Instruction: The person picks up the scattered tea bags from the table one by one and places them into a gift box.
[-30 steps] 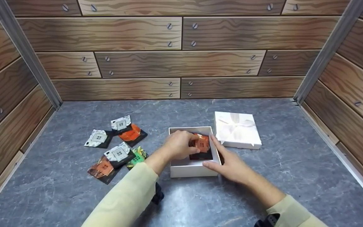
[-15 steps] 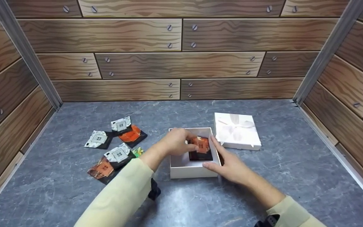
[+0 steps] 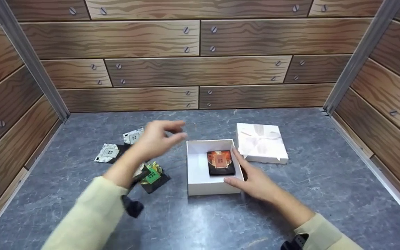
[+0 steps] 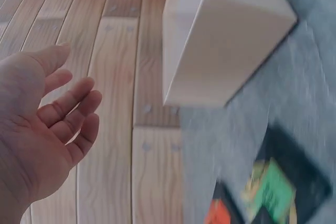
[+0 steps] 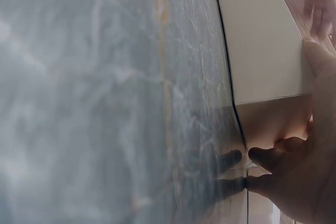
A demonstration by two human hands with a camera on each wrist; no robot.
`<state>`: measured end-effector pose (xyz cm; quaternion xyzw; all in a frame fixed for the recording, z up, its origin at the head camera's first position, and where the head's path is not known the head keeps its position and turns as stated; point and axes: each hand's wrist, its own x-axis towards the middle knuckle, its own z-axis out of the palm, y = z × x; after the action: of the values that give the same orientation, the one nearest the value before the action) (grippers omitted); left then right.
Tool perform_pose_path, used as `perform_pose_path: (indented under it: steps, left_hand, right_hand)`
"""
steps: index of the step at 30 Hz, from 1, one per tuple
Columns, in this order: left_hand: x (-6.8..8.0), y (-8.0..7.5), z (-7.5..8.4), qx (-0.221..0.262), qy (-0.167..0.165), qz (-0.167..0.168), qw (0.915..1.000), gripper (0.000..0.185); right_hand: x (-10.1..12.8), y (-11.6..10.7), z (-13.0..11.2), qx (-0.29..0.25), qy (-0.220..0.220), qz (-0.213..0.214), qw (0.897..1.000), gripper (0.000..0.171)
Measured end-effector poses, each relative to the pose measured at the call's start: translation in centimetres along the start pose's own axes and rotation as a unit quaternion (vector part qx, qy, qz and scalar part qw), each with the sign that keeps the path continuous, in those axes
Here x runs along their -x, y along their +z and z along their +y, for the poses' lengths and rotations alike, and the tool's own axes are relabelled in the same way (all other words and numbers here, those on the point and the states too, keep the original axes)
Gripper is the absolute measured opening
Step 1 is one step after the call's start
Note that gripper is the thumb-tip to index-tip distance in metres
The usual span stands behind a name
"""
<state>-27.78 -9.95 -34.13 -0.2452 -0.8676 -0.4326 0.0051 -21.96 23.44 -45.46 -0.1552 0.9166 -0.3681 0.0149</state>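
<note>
An orange-and-black sachet (image 3: 220, 162) lies flat in the right part of the white box (image 3: 214, 189), which stands lidless on the table. My right hand (image 3: 255, 182) holds the box at its near right corner. Its thumb is at the front rim, and in the right wrist view its fingers (image 5: 265, 157) lie against the side wall, low by the tabletop. Off to the box's left, my left hand (image 3: 156, 140) is raised over the table with nothing in it. The left wrist view shows that hand's fingers (image 4: 79, 103) loosely bent, well apart from the box.
Several sachets lie left of the box, among them a green one (image 3: 153, 177) and a white-topped one (image 3: 109, 152); my left arm covers others. A white lid (image 3: 260, 142) with a ribbon bow sits behind the box to the right. Wood-patterned walls (image 3: 151, 71) enclose the table.
My left hand has let go of the orange-and-black sachet, come out of the box and moved up and left. My right hand has stayed at the box.
</note>
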Motion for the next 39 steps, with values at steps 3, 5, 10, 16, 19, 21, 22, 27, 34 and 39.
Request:
perform_pose_path:
  steps: [3,5,10,16,19,21,22,27,34,39]
  left_hand:
    - [0.9,-2.3,-1.2,0.026,-0.012,0.031,0.9991,0.048]
    - [1.3,-3.5,-2.3,0.03,-0.016,0.057,0.9978,0.046]
    - [2.4,-6.0,-5.3,0.024,-0.035,0.111,0.9929,0.044]
    - [4.5,-8.4,-9.0,0.019,-0.075,0.148,0.9859,0.047]
    - [5.6,-9.2,-10.7,0.017,-0.093,0.156,0.9832,0.05]
    - [6.2,-9.6,-11.7,0.016,-0.102,0.159,0.982,0.052]
    - [6.6,-9.7,-12.2,0.015,-0.106,0.16,0.9812,0.052]
    - [8.1,-10.3,-14.0,0.012,-0.134,0.166,0.9769,0.057]
    - [9.2,-10.1,-16.8,0.028,-0.194,0.171,0.9655,0.067]
    - [9.8,-9.5,-18.9,0.048,-0.231,0.176,0.9557,0.069]
  right_hand:
    - [0.1,-0.2,0.1,-0.004,-0.003,0.003,1.0,0.103]
    - [0.1,-0.4,0.2,-0.007,-0.005,0.004,1.0,0.102]
    - [0.3,-0.7,0.6,-0.004,-0.003,0.008,1.0,0.102]
    - [0.3,-0.7,0.7,0.0,-0.003,0.009,1.0,0.102]
    - [0.3,-0.7,0.7,-0.002,-0.001,0.009,1.0,0.102]
    - [0.2,-0.7,0.6,-0.003,0.0,0.007,1.0,0.102]
    - [0.2,-0.7,0.6,-0.003,0.0,0.007,1.0,0.102]
    - [0.1,-0.6,0.5,-0.003,-0.001,0.004,1.0,0.101]
    - [0.0,-0.4,0.1,-0.007,-0.002,0.004,1.0,0.102]
    - [-0.1,-0.1,-0.1,-0.003,-0.009,0.002,1.0,0.102]
